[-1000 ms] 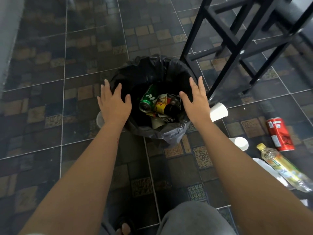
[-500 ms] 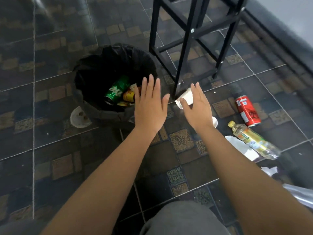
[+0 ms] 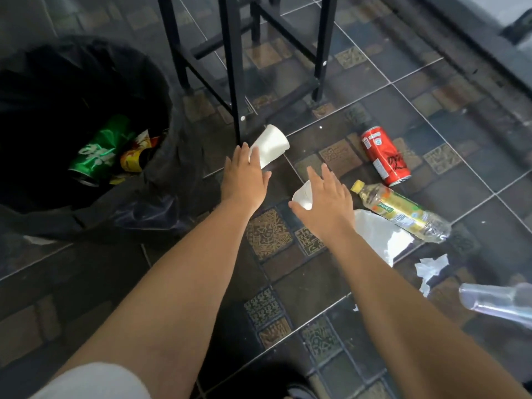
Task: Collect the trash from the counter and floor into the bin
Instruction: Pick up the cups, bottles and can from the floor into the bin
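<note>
The bin (image 3: 161,90), lined with a black bag, stands at the left and holds a green can (image 3: 98,151) and other trash. A white paper cup (image 3: 272,145) lies on its side on the tiled floor by a stool leg. My left hand (image 3: 243,180) hovers over its near end, fingers straight. A second white cup (image 3: 302,195) lies under my right hand (image 3: 328,197), whose fingers are spread above it. To the right lie a red can (image 3: 384,155), a yellow-capped plastic bottle (image 3: 403,211), a white wrapper (image 3: 377,234) and crumpled tissue (image 3: 431,267).
A black metal stool frame (image 3: 233,67) stands just behind the cups. A clear plastic cup (image 3: 495,302) lies at the right edge. A dark ledge (image 3: 472,38) runs along the upper right. My knee shows at the bottom left.
Both hands have left the bin's rim and swung right and down to the two white cups. The view has turned right, so the bin now sits at the left.
</note>
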The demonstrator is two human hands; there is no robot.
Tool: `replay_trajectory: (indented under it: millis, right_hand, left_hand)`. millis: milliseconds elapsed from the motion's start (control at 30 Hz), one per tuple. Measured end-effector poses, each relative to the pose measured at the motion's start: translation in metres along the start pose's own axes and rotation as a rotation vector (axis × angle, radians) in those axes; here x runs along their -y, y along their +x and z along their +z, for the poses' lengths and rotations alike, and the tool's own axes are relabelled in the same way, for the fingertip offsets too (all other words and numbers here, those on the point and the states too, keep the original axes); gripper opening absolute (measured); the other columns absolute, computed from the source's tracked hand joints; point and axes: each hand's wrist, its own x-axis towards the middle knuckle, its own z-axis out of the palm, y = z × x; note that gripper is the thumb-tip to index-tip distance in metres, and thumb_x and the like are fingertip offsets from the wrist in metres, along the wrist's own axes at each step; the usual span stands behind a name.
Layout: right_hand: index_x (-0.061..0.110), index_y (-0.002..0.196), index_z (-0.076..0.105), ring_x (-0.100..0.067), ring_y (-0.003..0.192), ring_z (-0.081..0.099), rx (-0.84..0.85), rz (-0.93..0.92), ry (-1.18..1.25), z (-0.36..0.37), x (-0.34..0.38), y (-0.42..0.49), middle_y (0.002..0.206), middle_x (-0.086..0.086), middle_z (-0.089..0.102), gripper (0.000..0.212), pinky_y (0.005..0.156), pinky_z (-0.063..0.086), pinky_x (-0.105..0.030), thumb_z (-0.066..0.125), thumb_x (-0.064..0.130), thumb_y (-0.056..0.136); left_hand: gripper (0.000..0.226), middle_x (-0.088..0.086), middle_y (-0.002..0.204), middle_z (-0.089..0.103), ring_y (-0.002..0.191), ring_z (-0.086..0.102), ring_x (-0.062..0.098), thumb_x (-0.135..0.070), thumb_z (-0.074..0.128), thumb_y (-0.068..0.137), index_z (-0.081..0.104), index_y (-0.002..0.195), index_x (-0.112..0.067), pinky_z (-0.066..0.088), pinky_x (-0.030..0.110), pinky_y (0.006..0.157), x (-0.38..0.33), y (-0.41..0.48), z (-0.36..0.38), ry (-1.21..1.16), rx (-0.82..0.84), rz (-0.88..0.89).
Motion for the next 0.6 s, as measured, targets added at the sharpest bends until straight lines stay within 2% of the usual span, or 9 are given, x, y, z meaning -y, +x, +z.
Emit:
replay_trajectory:
  millis: [133,267,400,600]
  right_hand:
    - [0.032,0.152,0.013,-0.029,0.147,0.022,-0.022,-0.010,0.015,0.015,-0.005,0.007,0.163,-0.003,0.011,0.075,0.117,0.022,-0.046,0.050,0.056,0.092]
    - [0.033,0.152,0.012,-0.028,0.139,0.036,-0.036,-0.026,0.008,0.020,-0.011,0.011,0.159,-0.002,0.017,0.074,0.109,0.037,-0.041,0.056,0.044,0.093]
    - [0.032,0.152,0.014,-0.027,0.133,0.041,-0.055,-0.043,0.059,0.021,-0.011,0.013,0.154,-0.001,0.023,0.073,0.103,0.045,-0.038,0.058,0.037,0.093]
    - [0.031,0.152,0.018,-0.028,0.128,0.046,-0.050,-0.041,0.116,0.021,-0.012,0.010,0.149,-0.003,0.028,0.072,0.101,0.047,-0.039,0.060,0.030,0.093]
  left_hand:
    - [0.073,0.018,0.146,0.039,0.135,0.037,0.032,-0.045,0.056,0.094,0.027,0.149,-0.007,0.031,0.044,0.112,0.001,0.029,0.014,-0.055,-0.007,-0.080]
    - [0.071,0.018,0.131,0.049,0.120,0.049,0.033,-0.041,0.069,0.086,0.038,0.140,-0.006,0.044,0.042,0.098,-0.003,0.041,0.025,-0.176,-0.051,-0.158]
    - [0.056,0.017,0.125,0.055,0.114,0.053,0.033,-0.032,0.073,0.085,0.046,0.125,-0.005,0.049,0.043,0.087,-0.005,0.046,0.033,-0.273,-0.092,-0.212]
    - [0.051,0.017,0.124,0.052,0.109,0.059,0.037,-0.024,0.073,0.085,0.044,0.122,-0.005,0.055,0.045,0.084,-0.013,0.032,0.030,-0.438,-0.099,-0.270]
